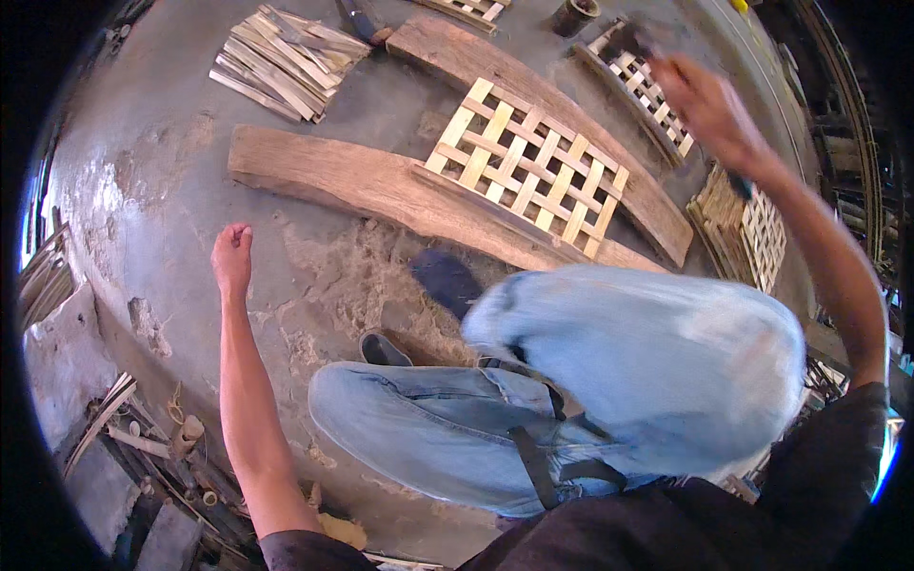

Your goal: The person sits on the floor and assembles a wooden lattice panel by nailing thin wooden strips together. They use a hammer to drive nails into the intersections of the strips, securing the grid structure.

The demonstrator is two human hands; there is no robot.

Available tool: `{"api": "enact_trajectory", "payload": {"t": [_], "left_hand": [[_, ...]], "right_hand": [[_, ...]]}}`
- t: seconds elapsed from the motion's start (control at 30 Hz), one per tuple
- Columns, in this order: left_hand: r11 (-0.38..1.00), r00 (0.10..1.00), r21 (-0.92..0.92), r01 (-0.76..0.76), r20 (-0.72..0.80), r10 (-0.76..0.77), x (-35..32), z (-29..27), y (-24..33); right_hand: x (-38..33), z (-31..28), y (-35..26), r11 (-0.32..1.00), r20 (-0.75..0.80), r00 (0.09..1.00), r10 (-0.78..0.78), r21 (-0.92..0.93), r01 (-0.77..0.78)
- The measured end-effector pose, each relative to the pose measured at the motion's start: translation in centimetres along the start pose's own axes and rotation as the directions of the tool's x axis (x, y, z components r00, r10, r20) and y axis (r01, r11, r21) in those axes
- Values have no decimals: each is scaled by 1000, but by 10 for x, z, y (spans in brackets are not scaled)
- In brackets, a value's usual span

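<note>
My left hand [232, 259] is closed in a loose fist above the concrete floor, with nothing showing in it. Farther up on the right, my right hand [700, 103] is smeared by motion. Its fingers are closed on a dark thing [628, 40], too blurred to name, over a framed woven panel [657, 107]. Between my hands, a pale lattice of woven strips [529, 164] lies across two curved wooden planks: the nearer plank [324, 171] and the farther plank [533, 71].
Loose flat strips [286, 62] lie heaped at the far left. A small dark can [575, 15] stands near the far edge. To the right sit stacked woven panels [728, 224]. Bamboo offcuts [181, 447] crowd the lower left. My bent legs [628, 362] fill the near middle.
</note>
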State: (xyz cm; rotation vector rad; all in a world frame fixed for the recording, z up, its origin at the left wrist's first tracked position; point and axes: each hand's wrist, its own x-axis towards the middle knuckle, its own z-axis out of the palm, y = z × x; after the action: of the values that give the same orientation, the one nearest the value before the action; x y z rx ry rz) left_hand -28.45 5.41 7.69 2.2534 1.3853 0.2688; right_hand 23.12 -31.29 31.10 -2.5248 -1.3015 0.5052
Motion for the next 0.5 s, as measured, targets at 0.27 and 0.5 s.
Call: {"api": "enact_trajectory", "payload": {"t": [0.27,0.5], "left_hand": [[970,978,151,-191,112,176,26,-27,-92],[964,947,154,216,206,-245,55,-192,-246]], "right_hand": [[-79,93,-15,936,237,926,294,124,-329],[-120,124,-47,702,367,761,535,309,-642]]}}
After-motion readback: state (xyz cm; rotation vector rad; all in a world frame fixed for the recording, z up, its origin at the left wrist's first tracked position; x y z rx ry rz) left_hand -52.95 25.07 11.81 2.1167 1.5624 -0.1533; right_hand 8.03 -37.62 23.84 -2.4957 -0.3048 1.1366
